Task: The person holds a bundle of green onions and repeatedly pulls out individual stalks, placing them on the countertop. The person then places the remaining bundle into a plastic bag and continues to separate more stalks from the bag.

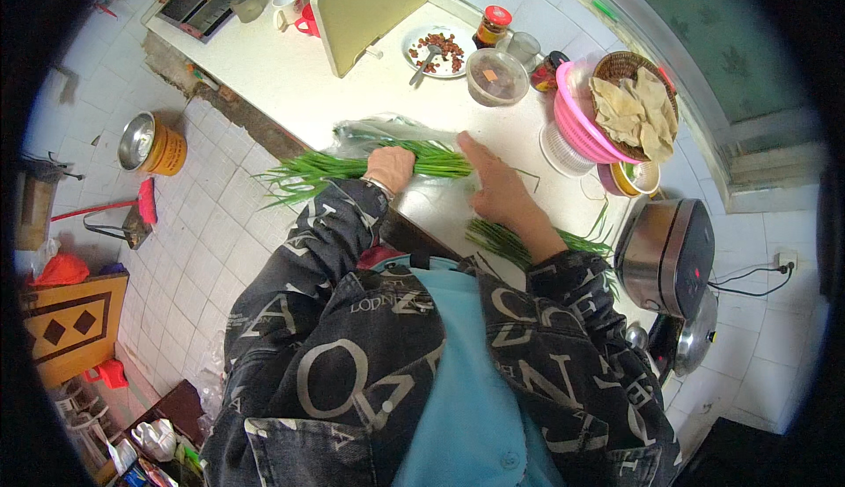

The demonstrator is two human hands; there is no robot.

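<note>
My left hand (pixel 391 168) is closed around a bunch of long green chives (pixel 310 167), whose leafy tips spread leftward past the counter's edge. At the bunch's even right end is my right hand (pixel 498 188), with index finger stretched out and thumb apart from it; nothing shows between them. Whether it touches the stems is not clear. Beneath my right wrist lies a second bunch of chives (pixel 496 241), partly hidden by the forearm. A clear plastic bag (pixel 370 131) lies just behind the held bunch. A thin loose stem (pixel 528 174) rests to the right.
Behind are a plate of reddish nuts (pixel 430 72) with a spoon, a lidded plastic tub (pixel 496 84) and a red-lidded jar (pixel 493 26). Rightward stand a pink basket (pixel 575 124) and a rice cooker (pixel 663 256). A board (pixel 376 8) stands upright. A metal pail (pixel 153 143) sits on the floor.
</note>
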